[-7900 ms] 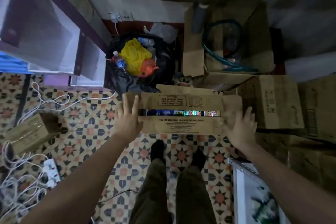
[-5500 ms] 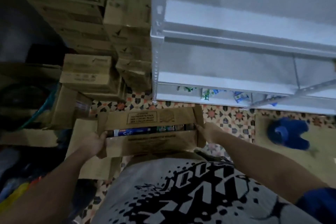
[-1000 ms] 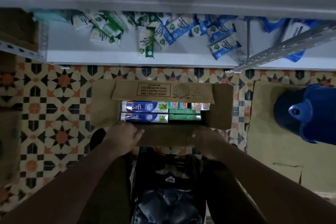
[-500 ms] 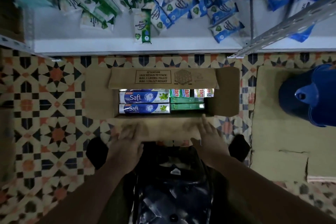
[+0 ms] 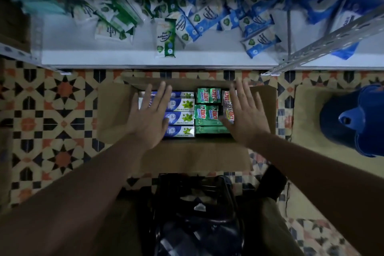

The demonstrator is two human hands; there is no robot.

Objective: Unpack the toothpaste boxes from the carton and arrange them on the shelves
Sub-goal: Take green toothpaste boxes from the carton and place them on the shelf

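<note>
Evidently the carton [image 5: 187,151] is set on the tiled floor [image 5: 52,110] just in front of the shelf [image 5: 124,60], flaps folded outward, so that its contents are exposed within reach of it. Both the left hand [image 5: 151,116] and the right hand [image 5: 247,114] are held flat with fingers spread over the toothpaste boxes [image 5: 180,118]; nothing is grasped. The blue boxes are laid flat, long axes running left to right, while the green ones [image 5: 207,95] are stood on end

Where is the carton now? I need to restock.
Head view, centre: the carton sits open on the tiled floor, just before the white shelf, under both hands.
</note>
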